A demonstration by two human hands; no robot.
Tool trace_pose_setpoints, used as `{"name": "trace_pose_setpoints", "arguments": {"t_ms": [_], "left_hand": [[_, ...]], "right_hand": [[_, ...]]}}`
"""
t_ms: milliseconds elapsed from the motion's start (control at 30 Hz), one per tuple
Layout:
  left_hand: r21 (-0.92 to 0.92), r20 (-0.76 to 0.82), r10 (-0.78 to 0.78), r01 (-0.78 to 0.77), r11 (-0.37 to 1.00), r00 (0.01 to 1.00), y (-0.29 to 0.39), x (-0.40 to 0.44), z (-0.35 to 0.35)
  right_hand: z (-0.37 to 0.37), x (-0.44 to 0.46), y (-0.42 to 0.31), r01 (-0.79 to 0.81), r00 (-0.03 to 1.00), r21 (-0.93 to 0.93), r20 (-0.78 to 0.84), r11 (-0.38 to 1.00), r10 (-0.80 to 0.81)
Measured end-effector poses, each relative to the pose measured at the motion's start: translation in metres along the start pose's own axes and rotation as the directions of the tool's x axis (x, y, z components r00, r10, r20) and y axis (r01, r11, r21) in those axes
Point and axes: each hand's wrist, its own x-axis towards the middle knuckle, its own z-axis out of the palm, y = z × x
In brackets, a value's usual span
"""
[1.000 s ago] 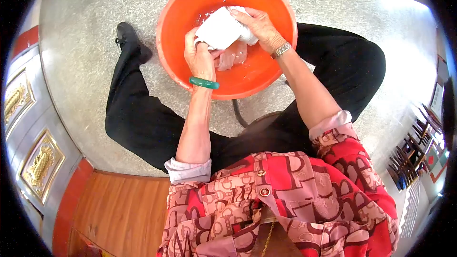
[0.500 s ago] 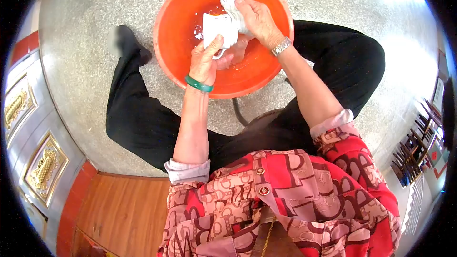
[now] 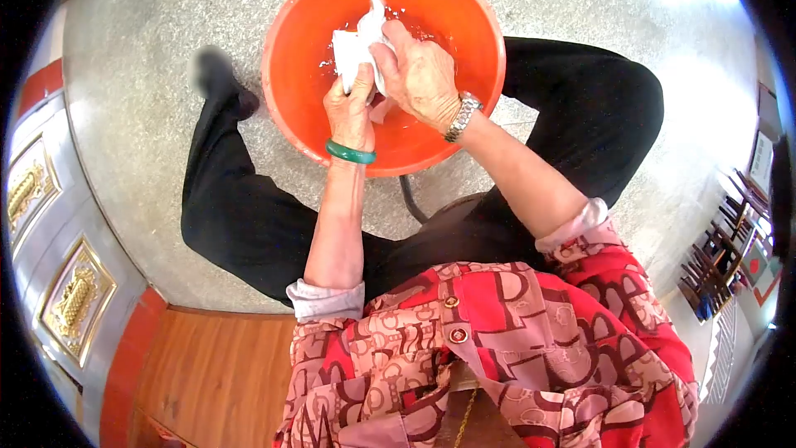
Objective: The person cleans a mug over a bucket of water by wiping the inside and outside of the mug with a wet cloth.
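Note:
My left hand (image 3: 351,113), with a green bangle at the wrist, is closed around a white mug (image 3: 346,51) held over the orange basin (image 3: 292,83). The thumb lies along the mug's near side. My right hand (image 3: 421,83), wearing a metal watch, grips a white cloth (image 3: 374,20) pressed against the right side of the mug. Part of the mug and most of the cloth are hidden behind the right fingers. Water with white suds shows in the basin around both hands.
My black-trousered legs (image 3: 249,224) are spread on either side of the basin. Speckled floor (image 3: 166,50) surrounds it. Brown wooden boards (image 3: 215,365) lie at lower left, beside a silver door (image 3: 79,299) with gold panels. Dark wooden furniture (image 3: 721,257) stands far right.
My right hand has moved left and down, bringing the cloth across the mug's side. The mug has shifted slightly left in the view.

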Motion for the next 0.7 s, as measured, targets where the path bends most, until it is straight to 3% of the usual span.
{"name": "trace_pose_setpoints", "arguments": {"t_ms": [67, 133, 267, 333, 367, 533, 600, 700], "left_hand": [[0.019, 0.004, -0.046, 0.046, 0.999, 0.999, 0.005, -0.005, -0.001], [0.062, -0.02, -0.119, 0.12, 0.991, 0.993, 0.004, -0.009, 0.004], [0.012, 0.026, -0.073, 0.072, 0.997, 0.997, 0.003, -0.007, 0.003], [-0.012, 0.053, -0.027, 0.027, 1.0, 0.998, 0.001, -0.003, 0.0], [0.023, 0.018, -0.051, 0.05, 0.998, 0.999, 0.003, -0.005, 0.003], [0.081, 0.005, -0.119, 0.118, 0.99, 0.993, -0.001, -0.005, -0.004], [0.089, -0.001, -0.103, 0.103, 0.991, 0.995, 0.0, -0.003, -0.002], [0.219, -0.028, -0.084, 0.088, 0.972, 0.996, 0.0, -0.002, -0.009]], "right_hand": [[-0.002, 0.011, 0.003, -0.065, 0.996, -0.081, 0.051, 0.995, 0.07], [0.001, 0.027, 0.021, -0.045, 0.999, -0.04, -0.014, 0.998, 0.045], [0.0, 0.012, 0.007, -0.072, 0.997, -0.093, 0.027, 0.993, 0.075], [0.002, 0.005, 0.002, -0.038, 0.998, -0.034, 0.052, 0.999, 0.039], [0.005, 0.013, 0.01, 0.03, 0.999, -0.1, 0.041, 0.995, -0.026], [0.001, 0.021, 0.015, -0.12, 0.99, -0.125, 0.054, 0.985, 0.127], [0.001, 0.006, -0.006, -0.038, 0.995, -0.112, 0.091, 0.993, 0.048], [0.005, 0.024, 0.013, -0.086, 0.992, -0.119, 0.085, 0.989, 0.096]]}}
